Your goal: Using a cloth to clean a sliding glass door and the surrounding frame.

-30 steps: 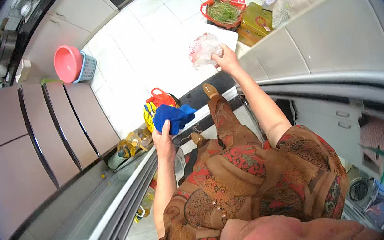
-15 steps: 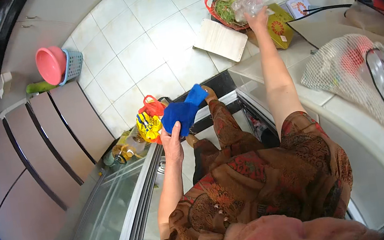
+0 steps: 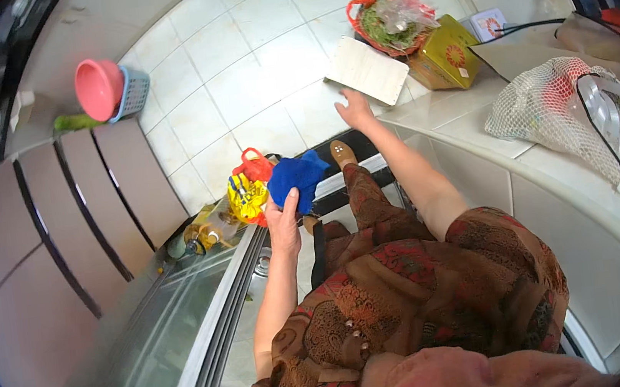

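Head view | your left hand grasps the blue cloth over the near edge of the tiled floor | your right hand, released, near the white board

Dark lettering on the yellow bag — more along the black-edged clear package

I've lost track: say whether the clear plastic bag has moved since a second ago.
Yes: judged against the gold tin, the clear plastic bag went forward and right, onto the greens.
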`<state>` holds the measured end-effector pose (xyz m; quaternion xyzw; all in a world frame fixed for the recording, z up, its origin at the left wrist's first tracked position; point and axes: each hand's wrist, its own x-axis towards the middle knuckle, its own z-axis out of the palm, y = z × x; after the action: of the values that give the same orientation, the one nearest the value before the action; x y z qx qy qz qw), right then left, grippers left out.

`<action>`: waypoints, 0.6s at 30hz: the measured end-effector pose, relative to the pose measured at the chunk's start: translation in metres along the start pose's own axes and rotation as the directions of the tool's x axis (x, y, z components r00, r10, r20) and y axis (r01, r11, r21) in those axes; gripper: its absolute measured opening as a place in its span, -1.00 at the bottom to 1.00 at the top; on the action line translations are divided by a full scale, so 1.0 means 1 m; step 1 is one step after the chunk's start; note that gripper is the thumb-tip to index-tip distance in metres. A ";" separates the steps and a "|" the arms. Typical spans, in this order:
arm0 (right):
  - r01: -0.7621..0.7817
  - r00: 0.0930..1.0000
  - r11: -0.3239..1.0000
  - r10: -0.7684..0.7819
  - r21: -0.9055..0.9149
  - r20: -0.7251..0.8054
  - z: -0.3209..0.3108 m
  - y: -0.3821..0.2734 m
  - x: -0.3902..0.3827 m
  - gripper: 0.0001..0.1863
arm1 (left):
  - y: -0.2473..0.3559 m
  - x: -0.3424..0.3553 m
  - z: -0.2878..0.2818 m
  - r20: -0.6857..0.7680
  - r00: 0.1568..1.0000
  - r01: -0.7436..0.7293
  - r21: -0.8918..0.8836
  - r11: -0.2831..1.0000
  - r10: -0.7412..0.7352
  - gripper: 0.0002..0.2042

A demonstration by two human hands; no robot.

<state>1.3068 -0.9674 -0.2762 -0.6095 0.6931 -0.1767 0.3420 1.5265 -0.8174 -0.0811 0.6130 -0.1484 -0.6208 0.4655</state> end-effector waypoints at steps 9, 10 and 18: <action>-0.066 0.923 0.917 -0.093 0.393 0.372 -0.012 -0.117 -0.149 -0.60 | 0.007 -0.089 -0.065 0.065 0.987 -0.149 0.026 0.988 0.148 -0.64; -0.041 0.918 0.919 -0.120 0.391 0.377 -0.013 -0.132 -0.166 -0.60 | 0.006 -0.100 -0.079 0.084 0.980 -0.184 0.063 0.981 0.179 -0.62; 0.330 0.530 0.788 -0.610 0.519 0.589 -0.040 -0.239 -0.318 -0.43 | 0.003 -0.205 -0.158 0.265 0.884 -0.452 0.281 0.846 0.385 -0.58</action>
<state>1.4595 -0.7137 -0.0074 -0.7231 0.2591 -0.1227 0.6285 1.6323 -0.6023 0.0163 0.5703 -0.4280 -0.5274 0.4619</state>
